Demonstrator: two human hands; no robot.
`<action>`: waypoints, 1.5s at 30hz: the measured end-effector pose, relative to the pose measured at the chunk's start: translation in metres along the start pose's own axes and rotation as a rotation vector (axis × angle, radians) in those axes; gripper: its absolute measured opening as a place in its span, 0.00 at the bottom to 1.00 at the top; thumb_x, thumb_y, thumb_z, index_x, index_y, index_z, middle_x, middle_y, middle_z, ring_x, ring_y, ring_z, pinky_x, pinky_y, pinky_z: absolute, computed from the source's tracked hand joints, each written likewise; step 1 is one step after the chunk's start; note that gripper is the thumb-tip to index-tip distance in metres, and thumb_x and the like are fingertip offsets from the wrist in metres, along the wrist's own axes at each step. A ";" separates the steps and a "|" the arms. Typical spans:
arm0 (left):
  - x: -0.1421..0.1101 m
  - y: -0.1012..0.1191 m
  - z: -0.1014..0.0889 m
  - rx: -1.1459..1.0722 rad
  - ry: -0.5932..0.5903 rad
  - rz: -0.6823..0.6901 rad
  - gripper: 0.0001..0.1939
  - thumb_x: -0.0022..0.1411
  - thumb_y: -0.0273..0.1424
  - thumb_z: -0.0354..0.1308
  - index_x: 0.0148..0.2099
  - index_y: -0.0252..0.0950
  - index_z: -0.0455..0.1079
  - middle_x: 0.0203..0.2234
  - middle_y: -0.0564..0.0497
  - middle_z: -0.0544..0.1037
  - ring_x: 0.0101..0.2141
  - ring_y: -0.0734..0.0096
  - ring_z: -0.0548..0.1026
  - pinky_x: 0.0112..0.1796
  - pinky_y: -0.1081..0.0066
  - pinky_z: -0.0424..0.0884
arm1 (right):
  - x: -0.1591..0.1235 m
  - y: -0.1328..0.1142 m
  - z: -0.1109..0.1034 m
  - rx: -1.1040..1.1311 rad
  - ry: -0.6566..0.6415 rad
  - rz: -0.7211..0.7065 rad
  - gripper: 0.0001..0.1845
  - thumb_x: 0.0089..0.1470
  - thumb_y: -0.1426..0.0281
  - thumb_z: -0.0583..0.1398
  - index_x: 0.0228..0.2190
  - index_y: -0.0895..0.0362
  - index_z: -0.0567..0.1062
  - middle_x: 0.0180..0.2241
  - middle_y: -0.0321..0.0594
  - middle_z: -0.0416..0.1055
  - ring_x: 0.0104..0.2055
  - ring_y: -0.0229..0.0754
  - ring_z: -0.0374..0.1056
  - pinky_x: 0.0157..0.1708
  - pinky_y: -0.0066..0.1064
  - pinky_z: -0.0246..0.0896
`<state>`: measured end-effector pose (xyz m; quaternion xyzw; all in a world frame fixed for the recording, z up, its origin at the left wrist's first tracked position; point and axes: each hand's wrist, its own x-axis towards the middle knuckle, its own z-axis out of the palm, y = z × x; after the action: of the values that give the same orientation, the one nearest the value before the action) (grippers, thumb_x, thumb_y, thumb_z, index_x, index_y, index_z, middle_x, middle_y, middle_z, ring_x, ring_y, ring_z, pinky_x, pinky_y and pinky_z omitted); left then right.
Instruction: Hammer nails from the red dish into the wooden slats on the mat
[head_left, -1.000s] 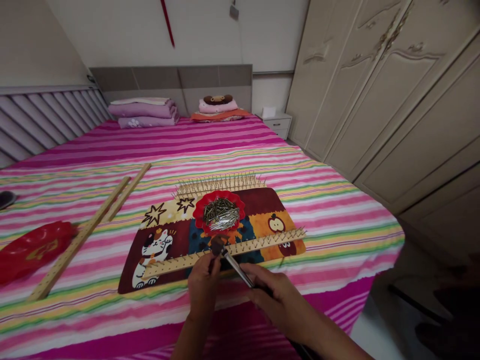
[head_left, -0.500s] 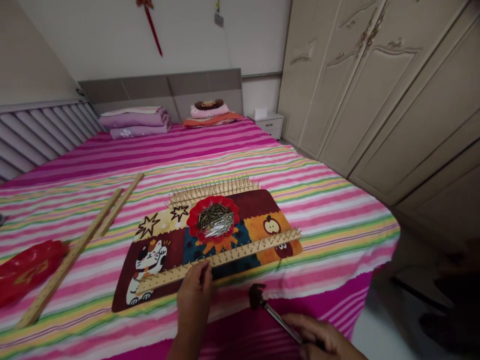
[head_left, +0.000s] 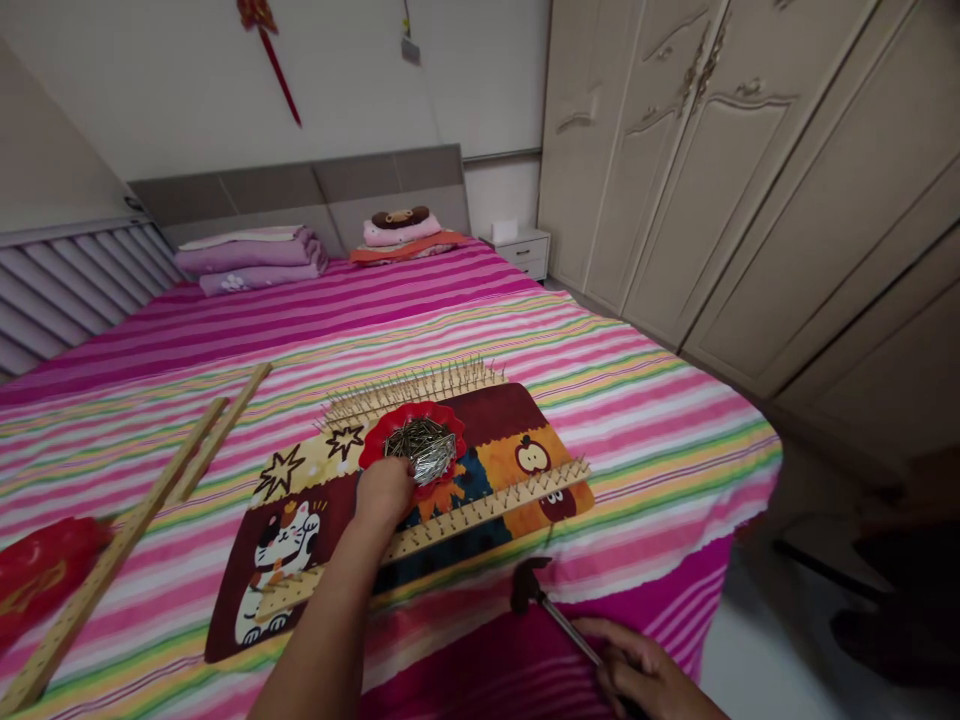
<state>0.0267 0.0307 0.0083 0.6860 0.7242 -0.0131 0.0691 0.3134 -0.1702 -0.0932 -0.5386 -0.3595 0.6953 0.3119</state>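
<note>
My left hand reaches over the strip nearest me to the near left edge of a red scalloped bowl. Its fingers are curled, with the tips hidden. Dark and silvery nails fill the bowl. My right hand grips a hammer by its handle, the dark head hanging above the bed's near edge. Between hands and bowl lies a long wooden strip with nails standing in its right part; my left forearm covers some of it. A second strip, thick with upright nails, lies behind the bowl.
A patterned mat lies under the bowl and near strip, on the striped bedspread. Two bare wooden strips and a red tray are at left. Folded blankets sit by the headboard. A wardrobe stands at right.
My left hand has moved from the near strip forward to the bowl of nails. My right hand still holds the hammer in about the same place. The view has shifted slightly.
</note>
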 end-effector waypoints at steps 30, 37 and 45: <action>-0.122 -0.038 0.037 -1.181 0.284 -0.371 0.19 0.39 0.46 0.64 0.31 0.36 0.74 0.24 0.52 0.78 0.28 0.70 0.73 0.31 0.72 0.69 | 0.000 0.000 -0.004 -0.018 -0.064 0.040 0.31 0.47 0.59 0.57 0.52 0.60 0.66 0.14 0.24 0.60 0.11 0.29 0.49 0.12 0.23 0.39; -0.115 -0.021 0.058 -1.109 0.358 -0.430 0.20 0.43 0.47 0.60 0.34 0.38 0.75 0.24 0.52 0.78 0.29 0.68 0.74 0.33 0.70 0.70 | -0.004 -0.002 -0.001 -0.003 -0.023 0.011 0.28 0.47 0.61 0.57 0.49 0.59 0.68 0.13 0.23 0.59 0.11 0.29 0.48 0.13 0.22 0.38; -0.114 -0.020 0.065 -1.016 0.411 -0.415 0.16 0.44 0.45 0.59 0.31 0.40 0.75 0.28 0.52 0.79 0.33 0.65 0.75 0.37 0.68 0.70 | -0.004 -0.005 0.000 -0.010 -0.018 0.036 0.28 0.46 0.61 0.57 0.49 0.59 0.69 0.14 0.25 0.61 0.11 0.29 0.50 0.12 0.22 0.39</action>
<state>0.0181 -0.0912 -0.0436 0.3993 0.7572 0.4560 0.2436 0.3148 -0.1709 -0.0863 -0.5401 -0.3561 0.7039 0.2932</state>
